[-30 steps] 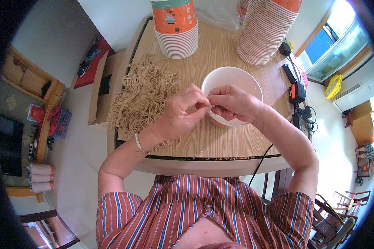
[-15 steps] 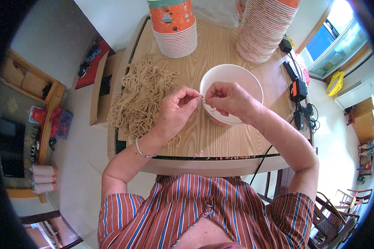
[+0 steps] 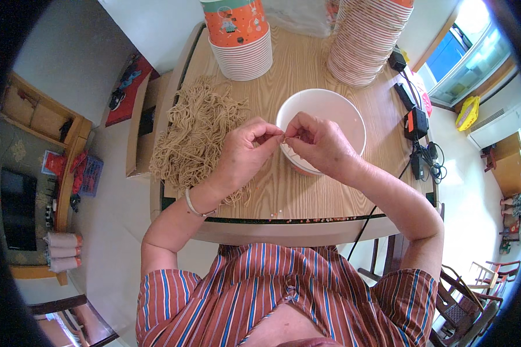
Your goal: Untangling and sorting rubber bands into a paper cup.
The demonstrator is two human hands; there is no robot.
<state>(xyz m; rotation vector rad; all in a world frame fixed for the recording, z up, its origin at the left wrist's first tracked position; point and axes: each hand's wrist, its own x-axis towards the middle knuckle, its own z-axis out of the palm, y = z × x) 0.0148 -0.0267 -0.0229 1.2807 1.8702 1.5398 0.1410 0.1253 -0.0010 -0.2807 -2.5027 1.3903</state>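
Note:
Both of my hands meet at the left rim of a white-lined paper tub (image 3: pixel 337 110), which stands upright on the table and has an orange outside. The thumb and fingertips of my left hand (image 3: pixel 244 151) are pinched together. Facing it, my right hand (image 3: pixel 324 146) makes a similar pinch over the tub's near left side. A thin pale strand, which looks like a cord end, shows where the fingertips come together; most of it is hidden. Next to my left hand lies a loose heap of tan cords (image 3: pixel 197 130).
A stack of orange and white tubs (image 3: pixel 241 58) stands behind the cords. Another tall stack of tubs (image 3: pixel 364 49) is at the far right, beside a clear plastic bag (image 3: pixel 298 17). Black adapters and cables (image 3: pixel 415 124) line the right edge; small bits lie along the front edge.
My fingertips have drawn slightly closer together, and the right hand has turned a little at the rim. The tub and the cord heap stay in place; the view has shifted slightly.

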